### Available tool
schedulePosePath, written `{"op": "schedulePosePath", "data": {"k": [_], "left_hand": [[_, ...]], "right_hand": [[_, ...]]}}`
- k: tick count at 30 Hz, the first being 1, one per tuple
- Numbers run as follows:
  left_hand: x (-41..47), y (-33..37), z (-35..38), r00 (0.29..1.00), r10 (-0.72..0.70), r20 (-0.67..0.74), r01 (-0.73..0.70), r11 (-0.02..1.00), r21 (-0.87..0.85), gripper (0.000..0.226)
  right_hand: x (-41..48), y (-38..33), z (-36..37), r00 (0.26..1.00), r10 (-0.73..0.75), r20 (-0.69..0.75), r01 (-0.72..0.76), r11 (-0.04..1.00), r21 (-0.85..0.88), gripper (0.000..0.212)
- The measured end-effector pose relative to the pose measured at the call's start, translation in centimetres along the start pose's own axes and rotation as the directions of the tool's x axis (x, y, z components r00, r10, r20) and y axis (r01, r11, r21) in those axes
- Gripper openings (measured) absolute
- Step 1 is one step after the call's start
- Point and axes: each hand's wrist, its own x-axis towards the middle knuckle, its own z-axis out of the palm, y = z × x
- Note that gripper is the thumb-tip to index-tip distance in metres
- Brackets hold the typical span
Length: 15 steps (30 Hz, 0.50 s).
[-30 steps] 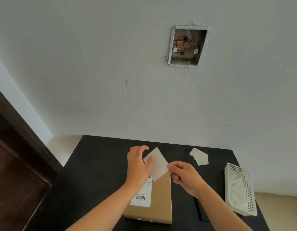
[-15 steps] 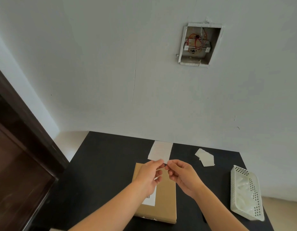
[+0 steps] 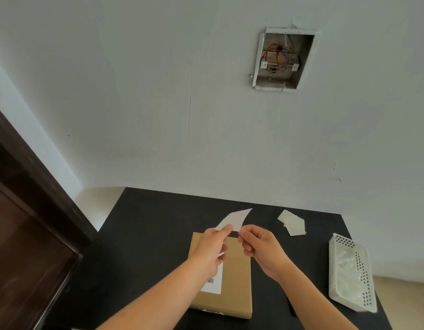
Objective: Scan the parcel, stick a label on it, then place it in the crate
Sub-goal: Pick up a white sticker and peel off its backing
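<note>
A flat brown cardboard parcel lies on the black table, with a white barcode sticker on its left side. Above its far edge my left hand pinches a white label at its near corner; the sheet curls away toward the wall. My right hand pinches at the same near edge, fingertips almost touching the left hand's. A white perforated crate stands at the table's right edge.
A small stack of spare white labels lies on the table behind the crate. A dark flat object shows beside my right forearm. A dark wooden door stands at the left. The wall holds an open electrical box.
The label went from flat between both hands to held by its near edge and now curls to the right. Both hands came together over the parcel's far edge. The camera shifted slightly.
</note>
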Motion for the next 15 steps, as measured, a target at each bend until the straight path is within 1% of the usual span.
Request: {"op": "schedulePosePath", "data": {"k": [1,2,3,4,5,6,7,8,10,15], "left_hand": [[0.16,-0.22,-0.01,0.995,0.058,-0.081,-0.052,0.995,0.08,0.038],[0.3,-0.48,-0.11,0.97,0.195,-0.145,-0.164,0.966,0.198,0.04],[0.33,-0.69,-0.27,0.905,0.398,-0.147,-0.331,0.879,0.343,0.035],[0.39,-0.89,-0.42,0.801,0.595,-0.07,-0.492,0.72,0.49,0.024],[0.4,-0.99,-0.51,0.709,0.702,0.059,-0.594,0.551,0.587,0.013],[0.33,-1.0,-0.51,0.662,0.726,0.183,-0.645,0.428,0.633,0.007],[0.23,-0.91,-0.46,0.646,0.714,0.27,-0.673,0.366,0.643,0.009],[0.27,-0.89,-0.43,0.646,0.694,0.319,-0.691,0.353,0.631,0.014],[0.19,-0.65,-0.32,0.649,0.678,0.346,-0.708,0.372,0.6,0.017],[0.29,-0.71,0.08,0.692,0.663,0.287,-0.693,0.498,0.52,0.012]], "right_hand": [[0.03,0.04,-0.13,1.0,-0.006,-0.014,0.005,1.0,-0.017,0.027],[0.04,0.08,-0.25,1.0,-0.012,-0.023,0.012,0.999,-0.032,0.028],[0.05,0.07,-0.35,0.999,-0.022,-0.027,0.021,0.999,-0.046,0.028],[0.02,0.03,-0.41,0.999,-0.034,-0.028,0.033,0.998,-0.06,0.029],[0.0,-0.03,-0.45,0.998,-0.046,-0.03,0.044,0.996,-0.075,0.029],[-0.02,-0.08,-0.5,0.998,-0.056,-0.031,0.053,0.994,-0.093,0.029],[-0.03,-0.11,-0.54,0.997,-0.064,-0.032,0.06,0.992,-0.113,0.029],[-0.04,-0.13,-0.56,0.997,-0.069,-0.031,0.065,0.989,-0.131,0.029],[-0.05,-0.19,-0.55,0.996,-0.085,-0.028,0.079,0.985,-0.156,0.029],[0.13,-0.1,-0.55,0.991,-0.12,-0.067,0.098,0.96,-0.261,0.033]]}}
